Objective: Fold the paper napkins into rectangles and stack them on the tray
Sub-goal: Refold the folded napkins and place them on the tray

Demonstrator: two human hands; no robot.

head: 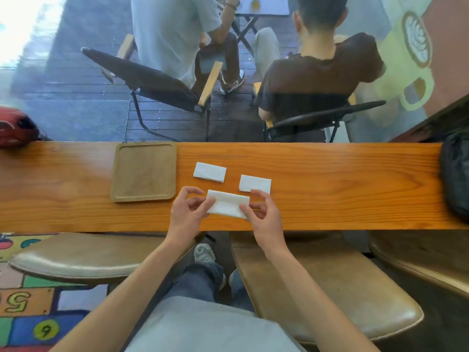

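We find the left hand (186, 212) and right hand (264, 214) each pinching one end of a folded paper napkin (227, 204), fingers curled, above the wooden surface (330, 174).

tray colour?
Light tan wood, visible grain; the tray shows best in the head view.
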